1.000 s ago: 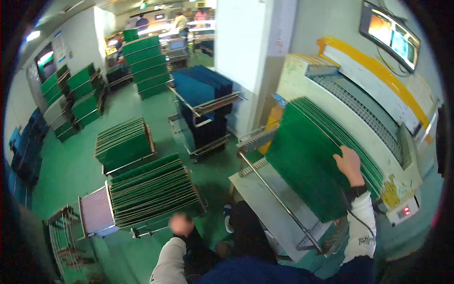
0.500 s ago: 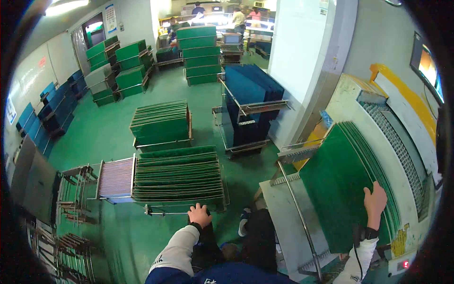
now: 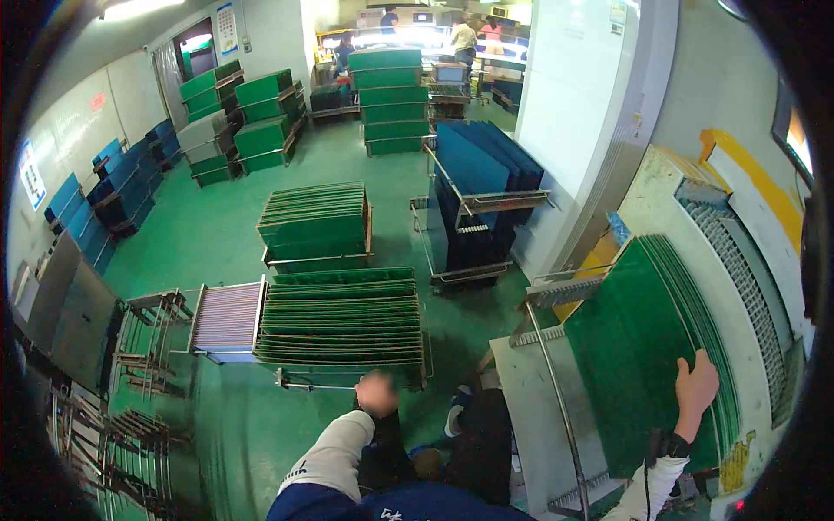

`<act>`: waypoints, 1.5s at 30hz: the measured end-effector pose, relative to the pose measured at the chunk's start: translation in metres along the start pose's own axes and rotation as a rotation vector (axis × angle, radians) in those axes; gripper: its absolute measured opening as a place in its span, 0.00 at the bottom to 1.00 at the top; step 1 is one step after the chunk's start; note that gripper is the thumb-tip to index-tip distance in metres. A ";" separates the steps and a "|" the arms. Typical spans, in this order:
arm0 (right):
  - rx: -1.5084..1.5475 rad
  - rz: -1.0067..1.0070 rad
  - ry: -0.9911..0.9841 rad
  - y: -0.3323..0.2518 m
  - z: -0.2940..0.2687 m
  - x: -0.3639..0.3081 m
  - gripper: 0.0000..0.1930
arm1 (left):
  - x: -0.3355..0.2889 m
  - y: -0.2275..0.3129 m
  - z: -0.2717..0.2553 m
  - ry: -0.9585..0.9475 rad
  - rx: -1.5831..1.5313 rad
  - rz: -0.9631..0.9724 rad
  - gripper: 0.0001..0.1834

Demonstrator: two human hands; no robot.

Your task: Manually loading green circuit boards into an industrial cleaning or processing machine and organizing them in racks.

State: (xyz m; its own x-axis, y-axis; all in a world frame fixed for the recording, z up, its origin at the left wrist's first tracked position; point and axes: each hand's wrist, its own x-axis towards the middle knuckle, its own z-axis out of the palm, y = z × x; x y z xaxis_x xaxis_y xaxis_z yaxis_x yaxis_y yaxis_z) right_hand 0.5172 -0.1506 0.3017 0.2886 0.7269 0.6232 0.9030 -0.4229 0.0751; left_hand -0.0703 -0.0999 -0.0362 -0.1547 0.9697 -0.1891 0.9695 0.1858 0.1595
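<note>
At the right, a rack holds several thin green panels standing on edge, close together. My right hand is at the outer edge of the nearest ones, thumb on the face side and fingers over the edge. How many panels lie between thumb and fingers I cannot make out. Low in the middle, my left hand is over my dark-clothed leg, just in front of a floor rack of green panels. That hand is blurred, its fingers indistinct; no held object shows.
Beside the panel rack stands a pale machine with a slotted conveyor and yellow trim. Dark blue panels fill another rack ahead. Empty metal racks stand at left. Green stacks are farther back; people work beyond.
The view has turned slightly left, so everything sits farther right in the picture. My right hand stays at the panel edges. My left hand's fingers, distinct before, are now blurred.
</note>
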 end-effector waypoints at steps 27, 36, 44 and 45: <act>-0.034 0.100 -0.096 0.004 0.002 0.002 0.26 | -0.002 0.000 -0.002 0.010 -0.019 0.000 0.29; -0.030 0.083 -0.089 0.007 0.007 0.002 0.25 | 0.000 0.000 0.000 0.004 -0.005 -0.006 0.29; -0.055 0.067 -0.063 0.010 0.011 0.002 0.26 | 0.000 -0.002 0.002 0.024 -0.012 0.000 0.29; -0.056 0.073 -0.071 0.009 0.010 0.003 0.26 | 0.000 -0.002 0.003 0.026 -0.011 0.001 0.29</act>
State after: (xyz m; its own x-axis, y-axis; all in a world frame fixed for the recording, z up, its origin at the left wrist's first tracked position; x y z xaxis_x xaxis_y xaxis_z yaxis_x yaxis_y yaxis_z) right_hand 0.5292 -0.1472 0.2964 0.3766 0.7289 0.5717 0.8601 -0.5044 0.0765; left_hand -0.0714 -0.1008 -0.0389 -0.1591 0.9736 -0.1636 0.9675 0.1867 0.1706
